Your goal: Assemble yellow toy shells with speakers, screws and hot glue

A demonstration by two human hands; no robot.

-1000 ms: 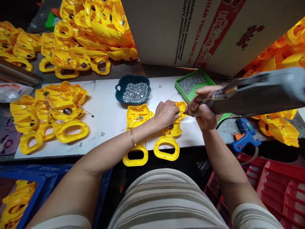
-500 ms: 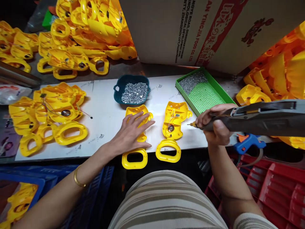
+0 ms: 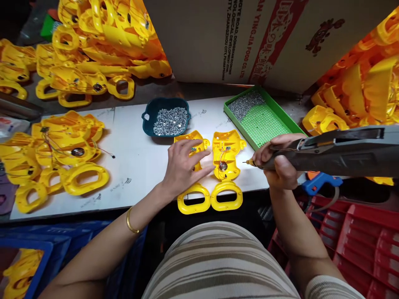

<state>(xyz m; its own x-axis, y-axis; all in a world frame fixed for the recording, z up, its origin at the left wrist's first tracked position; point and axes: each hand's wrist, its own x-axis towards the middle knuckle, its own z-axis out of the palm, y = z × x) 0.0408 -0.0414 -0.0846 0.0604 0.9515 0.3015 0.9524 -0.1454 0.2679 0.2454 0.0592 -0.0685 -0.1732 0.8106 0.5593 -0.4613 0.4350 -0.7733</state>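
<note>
Two yellow plastic shells lie side by side at the near edge of the white board (image 3: pixel 137 153). My left hand (image 3: pixel 183 166) rests flat on the left shell (image 3: pixel 193 199), fingers spread. The right shell (image 3: pixel 227 153) shows a small circuit board, wires and a round speaker inside. My right hand (image 3: pixel 279 162) is wrapped round a grey electric screwdriver (image 3: pixel 336 151), its tip pointing left just beside the right shell. A dark teal dish of screws (image 3: pixel 166 120) and a green tray of screws (image 3: pixel 260 120) stand behind the shells.
Heaps of yellow shells lie at the left (image 3: pixel 62 153), back left (image 3: pixel 99 45) and right (image 3: pixel 358 91). A large cardboard box (image 3: pixel 249 37) stands behind. A blue glue gun (image 3: pixel 319 182) lies at the right; red crates (image 3: pixel 358 245) and blue crates (image 3: pixel 37 249) sit below.
My left hand left the right shell, went to the left shell and slid it rightwards against the other. The screwdriver drew back from the right shell to its right side.
</note>
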